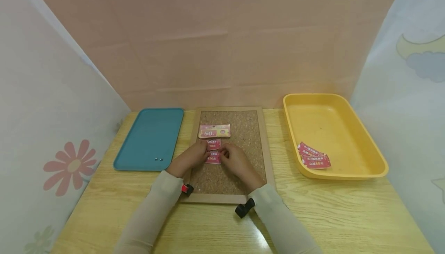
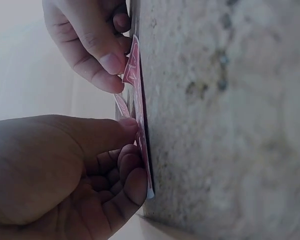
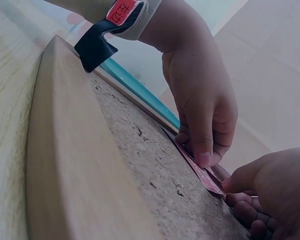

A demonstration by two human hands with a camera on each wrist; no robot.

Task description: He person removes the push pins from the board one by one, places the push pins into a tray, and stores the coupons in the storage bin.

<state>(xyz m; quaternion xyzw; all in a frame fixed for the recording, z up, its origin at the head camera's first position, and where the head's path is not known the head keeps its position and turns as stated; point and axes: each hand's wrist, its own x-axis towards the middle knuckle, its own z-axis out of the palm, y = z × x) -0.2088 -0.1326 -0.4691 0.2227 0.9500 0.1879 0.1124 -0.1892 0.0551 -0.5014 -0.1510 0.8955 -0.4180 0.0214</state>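
Note:
On a wood-framed cork board point(image 1: 240, 176) lie one larger pink and yellow coupon point(image 1: 214, 131) and two small red-pink coupons below it. The lowest coupon point(image 1: 213, 157) is between my two hands. My left hand point(image 1: 194, 154) holds its left side, the thumb at the card and the other fingers curled by its edge in the left wrist view. My right hand point(image 1: 237, 161) pinches its right corner, which bends up off the cork. The small middle coupon point(image 1: 214, 144) lies just above, its left edge partly covered by the left hand.
Left of the board, a blue-green tray point(image 1: 149, 134) carries two small shiny metal pieces point(image 1: 158, 159) near its front edge. To the right stands a yellow bin point(image 1: 347, 138) with two overlapping red-pink coupons point(image 1: 316, 162). A pinkish cloth wall point(image 1: 226, 53) rises behind the table.

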